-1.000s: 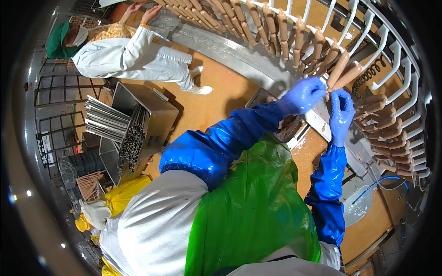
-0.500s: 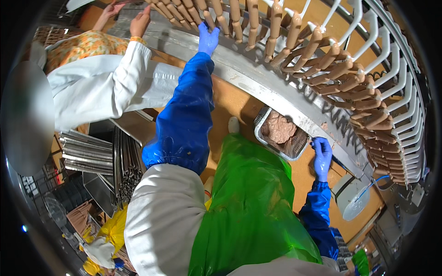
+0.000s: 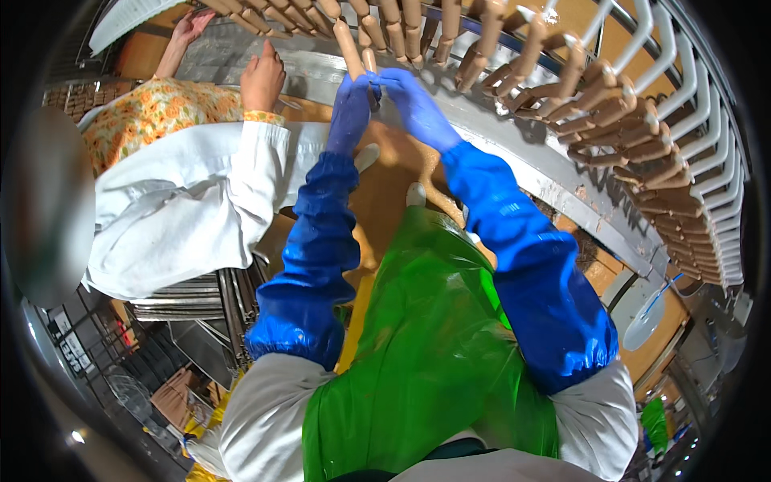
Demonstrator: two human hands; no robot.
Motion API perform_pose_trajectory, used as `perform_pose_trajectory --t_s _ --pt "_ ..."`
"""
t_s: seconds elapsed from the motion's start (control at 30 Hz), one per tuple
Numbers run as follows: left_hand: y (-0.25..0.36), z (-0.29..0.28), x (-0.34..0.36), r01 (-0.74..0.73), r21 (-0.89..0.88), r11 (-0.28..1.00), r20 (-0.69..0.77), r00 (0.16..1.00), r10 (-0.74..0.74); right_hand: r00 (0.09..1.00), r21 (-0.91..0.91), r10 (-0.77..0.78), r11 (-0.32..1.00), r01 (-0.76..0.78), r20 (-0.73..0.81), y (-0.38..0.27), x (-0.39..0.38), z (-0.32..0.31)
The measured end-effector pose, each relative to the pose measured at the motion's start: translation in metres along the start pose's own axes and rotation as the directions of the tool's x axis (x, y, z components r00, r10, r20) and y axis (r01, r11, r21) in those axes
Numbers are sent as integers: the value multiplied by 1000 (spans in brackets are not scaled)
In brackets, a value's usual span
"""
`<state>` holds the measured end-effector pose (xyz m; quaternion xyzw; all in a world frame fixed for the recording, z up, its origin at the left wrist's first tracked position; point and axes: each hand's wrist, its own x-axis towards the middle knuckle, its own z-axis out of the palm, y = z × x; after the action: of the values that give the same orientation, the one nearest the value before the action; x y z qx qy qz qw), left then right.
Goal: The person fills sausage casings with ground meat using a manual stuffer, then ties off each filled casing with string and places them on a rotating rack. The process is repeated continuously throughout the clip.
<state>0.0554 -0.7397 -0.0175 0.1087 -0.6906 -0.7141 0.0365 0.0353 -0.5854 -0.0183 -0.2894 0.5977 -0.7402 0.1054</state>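
Observation:
Light-brown sausages [image 3: 472,52] hang in linked strands along a row of white hooks [image 3: 665,40]. At the top centre my left hand [image 3: 350,115], in a blue-violet glove, is closed round the lower end of one hanging sausage [image 3: 347,48]. Against it comes my right hand [image 3: 416,106], gloved alike, its fingertips pinched together beside the ends of that strand. A small dark object [image 3: 374,98] shows between the two hands; its kind is unclear. What the right fingertips grip is hidden.
A curved metal ledge [image 3: 554,189] runs beneath the sausages. Close on my left a co-worker in a white coat [image 3: 177,213] has both bare hands [image 3: 263,78] near the strands. Metal rods [image 3: 181,299] are stacked at lower left. A clear paddle-shaped piece [image 3: 642,323] hangs at right.
My right hand has moved from beside the metal ledge at right up to my left hand. My left hand is lower and now grips a sausage end. The meat tray is out of sight.

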Motion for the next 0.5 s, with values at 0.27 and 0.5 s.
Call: perform_pose_trajectory --t_s 0.27,0.5 --pt "25 -34 -5 -259 455 852 64 964 259 962 32 267 963 -269 53 13 21 38" --pt "27 -20 -3 -118 115 986 -164 977 136 963 -51 130 988 -146 -234 -20 37 58"
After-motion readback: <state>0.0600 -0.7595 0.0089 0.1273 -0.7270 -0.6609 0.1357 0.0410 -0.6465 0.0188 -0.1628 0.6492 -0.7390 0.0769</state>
